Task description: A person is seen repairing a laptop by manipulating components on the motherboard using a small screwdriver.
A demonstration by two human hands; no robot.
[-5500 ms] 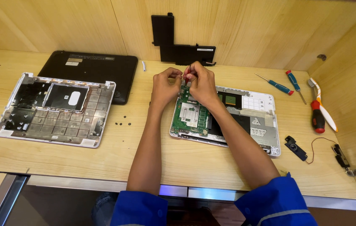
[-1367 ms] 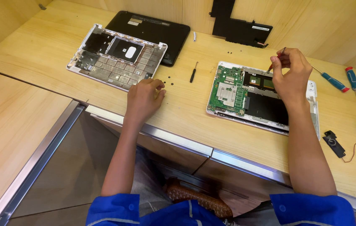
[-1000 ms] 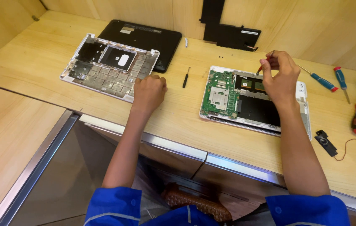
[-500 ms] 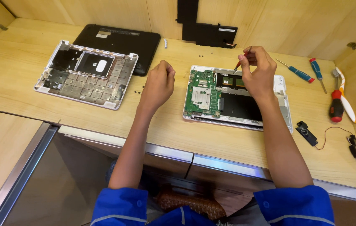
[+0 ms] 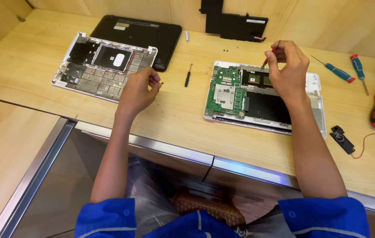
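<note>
The right hand point(image 5: 289, 70) pinches a thin screwdriver point(image 5: 270, 56) between fingertips, its tip at the far edge of the open laptop point(image 5: 262, 98), above the green board point(image 5: 227, 90); the left hand point(image 5: 138, 90) is left of the laptop, fingers curled together over a small screw point(image 5: 162, 83) on the desk point(image 5: 174, 119), whether it grips anything I cannot tell; a black screwdriver point(image 5: 188, 75) lies between that hand and the laptop; a white shell point(image 5: 103, 64) rests further left, overlapping a black cover point(image 5: 141, 33); right of the laptop lie a small speaker point(image 5: 341, 139) and spare screwdrivers point(image 5: 335, 70).
</note>
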